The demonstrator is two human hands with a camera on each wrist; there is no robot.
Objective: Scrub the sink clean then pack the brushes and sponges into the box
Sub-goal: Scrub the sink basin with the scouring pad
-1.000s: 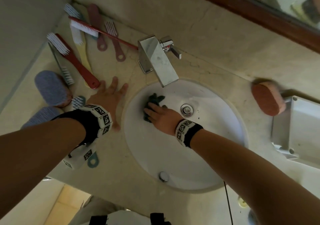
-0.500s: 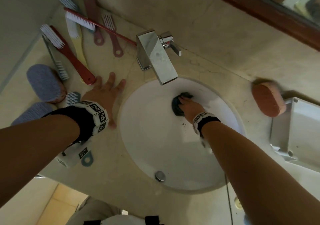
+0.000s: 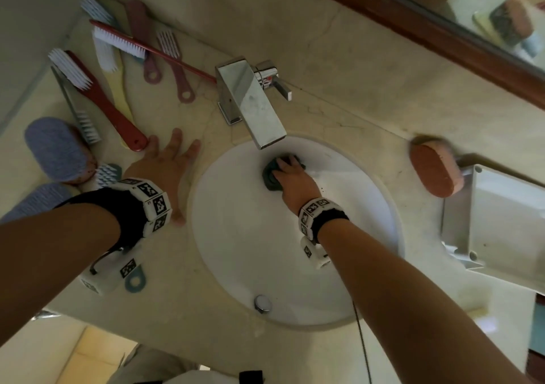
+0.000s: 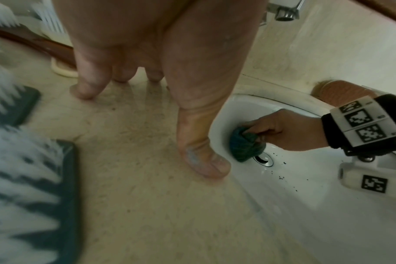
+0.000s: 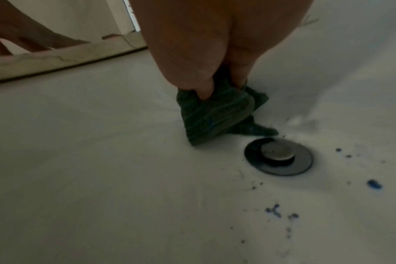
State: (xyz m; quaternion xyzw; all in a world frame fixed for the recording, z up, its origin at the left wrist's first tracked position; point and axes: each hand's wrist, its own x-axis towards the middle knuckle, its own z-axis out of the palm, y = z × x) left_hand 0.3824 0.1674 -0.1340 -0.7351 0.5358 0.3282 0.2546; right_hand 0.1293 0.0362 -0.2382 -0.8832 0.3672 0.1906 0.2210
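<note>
My right hand (image 3: 290, 171) grips a dark green scrub pad (image 3: 270, 177) (image 5: 213, 116) (image 4: 244, 144) and presses it on the white sink (image 3: 244, 236) just below the faucet spout, beside the drain plug (image 5: 278, 153). Dark specks lie on the basin near the drain. My left hand (image 3: 165, 165) (image 4: 147, 80) rests flat on the counter left of the sink, fingers spread and straight. Several brushes (image 3: 97, 97) lie at the back left corner. Two blue-grey sponges (image 3: 56, 147) sit at the left edge. An orange sponge (image 3: 435, 168) lies right of the sink, next to the white box (image 3: 501, 227).
A chrome faucet (image 3: 247, 100) overhangs the basin's far rim. A teal brush (image 3: 134, 280) lies under my left wrist near the counter's front edge. A mirror with a wooden frame (image 3: 442, 26) runs along the back wall. A wall closes the left side.
My right hand carried the scrub pad from the basin's left side toward the right, now under the spout, covering the drain in the head view. The left hand stayed flat on the counter.
</note>
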